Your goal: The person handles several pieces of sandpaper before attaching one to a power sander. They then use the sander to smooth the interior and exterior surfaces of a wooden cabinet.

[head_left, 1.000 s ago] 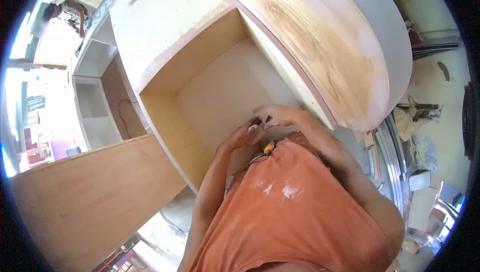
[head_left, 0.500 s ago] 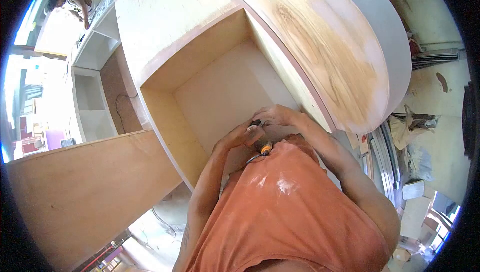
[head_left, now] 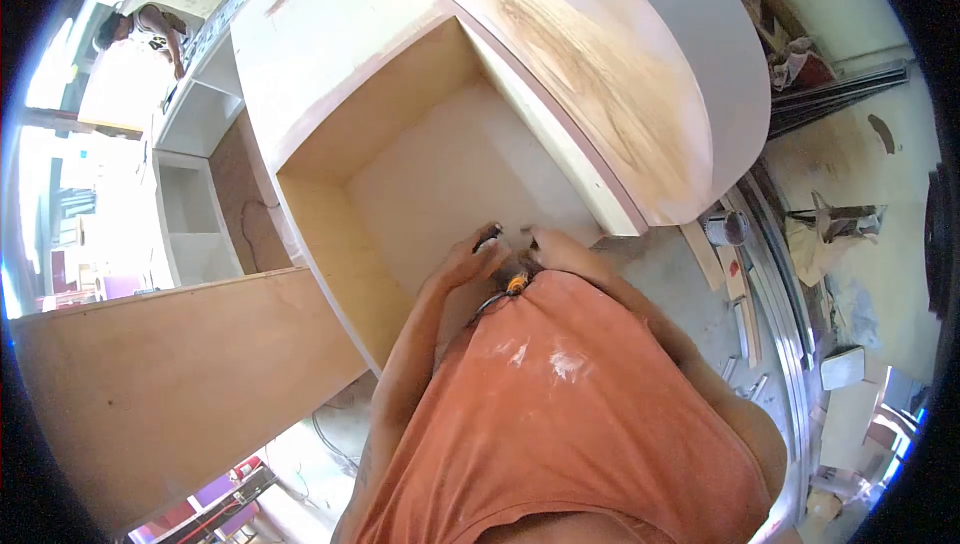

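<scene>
My left hand point(head_left: 470, 262) is closed around a small black object point(head_left: 487, 237) in front of my belly, its fingertips at the opening of a wooden cabinet box point(head_left: 330, 234). Just to its right, my right hand point(head_left: 556, 252) is curled with the fingers bent inward; what it holds, if anything, is hidden. Between the hands and my orange shirt point(head_left: 560, 414) sits an orange-and-black part point(head_left: 516, 286) with a dark cord point(head_left: 484, 306) running off to the left. A small gap separates the two hands.
A rounded wood-grain panel point(head_left: 600, 74) tops the cabinet on the right. A brown board point(head_left: 190, 374) extends to the left. Long strips point(head_left: 790, 314) and a metal can point(head_left: 726, 228) are at the right. Another person point(head_left: 150, 29) works by white shelving point(head_left: 190, 194) at the far left.
My hands have come apart slightly, the right one drawing back from the left and curling. The view has shifted, showing more floor and strips on the right.
</scene>
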The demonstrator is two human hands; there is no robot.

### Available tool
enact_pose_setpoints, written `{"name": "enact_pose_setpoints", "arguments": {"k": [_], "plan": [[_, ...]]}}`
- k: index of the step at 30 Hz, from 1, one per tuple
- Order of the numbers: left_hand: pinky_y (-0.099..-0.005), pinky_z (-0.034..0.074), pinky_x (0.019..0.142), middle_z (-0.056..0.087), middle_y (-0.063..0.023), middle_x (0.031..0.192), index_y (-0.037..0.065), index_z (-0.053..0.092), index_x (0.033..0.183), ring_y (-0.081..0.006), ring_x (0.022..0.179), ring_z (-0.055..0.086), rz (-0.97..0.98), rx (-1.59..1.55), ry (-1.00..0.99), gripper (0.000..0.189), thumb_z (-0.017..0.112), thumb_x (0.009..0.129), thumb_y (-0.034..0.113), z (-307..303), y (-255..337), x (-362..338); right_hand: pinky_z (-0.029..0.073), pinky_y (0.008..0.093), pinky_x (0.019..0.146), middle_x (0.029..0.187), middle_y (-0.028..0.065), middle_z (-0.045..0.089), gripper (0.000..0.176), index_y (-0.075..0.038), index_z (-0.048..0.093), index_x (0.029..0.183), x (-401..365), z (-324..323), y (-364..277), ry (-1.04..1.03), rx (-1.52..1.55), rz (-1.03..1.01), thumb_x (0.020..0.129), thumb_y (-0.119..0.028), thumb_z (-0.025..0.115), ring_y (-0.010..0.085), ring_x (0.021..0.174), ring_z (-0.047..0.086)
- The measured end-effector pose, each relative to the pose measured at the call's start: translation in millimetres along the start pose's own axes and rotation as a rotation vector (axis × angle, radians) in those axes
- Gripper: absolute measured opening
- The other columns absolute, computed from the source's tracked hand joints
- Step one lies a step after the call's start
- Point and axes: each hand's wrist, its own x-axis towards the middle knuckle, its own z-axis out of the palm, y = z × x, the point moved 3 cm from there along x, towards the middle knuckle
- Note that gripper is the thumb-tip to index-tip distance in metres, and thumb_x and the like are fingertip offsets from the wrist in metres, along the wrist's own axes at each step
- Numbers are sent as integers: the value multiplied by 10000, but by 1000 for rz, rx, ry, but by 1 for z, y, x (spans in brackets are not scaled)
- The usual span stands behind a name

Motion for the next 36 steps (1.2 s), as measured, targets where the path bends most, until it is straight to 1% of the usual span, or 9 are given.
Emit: {"name": "enact_pose_setpoints", "arguments": {"k": [4,6,8,13,17,20,26,33,36], "plan": [[-412,400,1054,517,-203,1383,41,421,1425,-321,1273,508,-53,-15,170,526,541,974,283,8,27,-28,434,432,991,1273,232,585,550,-18,496,1344,-22,10,16,-527,86,243,995,-438,431,379,1134,577],[-412,396,1057,509,-207,1392,38,411,1432,-332,1284,499,-103,45,280,519,525,982,271,14,34,-45,372,388,1072,1358,236,521,612,-10,460,1377,-16,25,25,-326,74,-51,1002,-489,401,362,1292,467],[-412,362,1089,477,-223,1415,34,394,1441,-367,1327,447,45,-507,448,510,497,995,259,23,32,-53,298,370,1131,1415,226,474,643,36,447,1373,-24,5,-9,-166,373,254,1014,-491,363,332,1368,384],[-453,303,1130,370,-232,1491,-13,397,1423,-397,1392,346,432,-47,819,588,461,1001,391,5,94,-80,535,401,852,1169,170,613,672,-30,582,1211,-37,0,-41,-69,1238,610,955,-629,413,256,1014,631],[-493,276,1143,330,-239,1508,0,401,1418,-430,1417,277,655,-58,934,579,546,964,330,5,114,-99,529,270,587,986,47,633,544,-126,561,1140,-56,-39,-100,-24,1320,382,926,-623,499,124,789,630],[-489,279,1146,288,-235,1529,22,362,1446,-437,1423,257,743,-49,851,653,639,900,250,-3,121,-113,542,343,785,1034,85,566,478,-87,451,1235,-66,-46,-125,312,1363,238,944,-437,598,193,900,600],[-451,319,1136,285,-156,1551,65,353,1468,-352,1398,338,528,245,345,746,709,844,263,-52,135,-174,449,299,875,1087,71,513,518,-151,414,1288,-112,-96,-167,680,906,93,838,-174,669,164,967,540],[-477,232,1162,332,-198,1519,77,399,1442,-374,1420,273,435,401,752,628,644,909,299,-284,-20,-94,479,365,856,1052,122,559,604,-49,446,1230,-152,-181,-222,704,-273,37,742,-231,751,258,942,577],[-530,209,1154,183,-246,1561,96,179,1534,-430,1423,225,-73,492,945,833,592,904,452,-361,-74,-37,475,443,896,1113,197,568,623,-42,457,1212,-148,-193,-242,647,-676,31,719,-264,765,397,1028,579]]}}
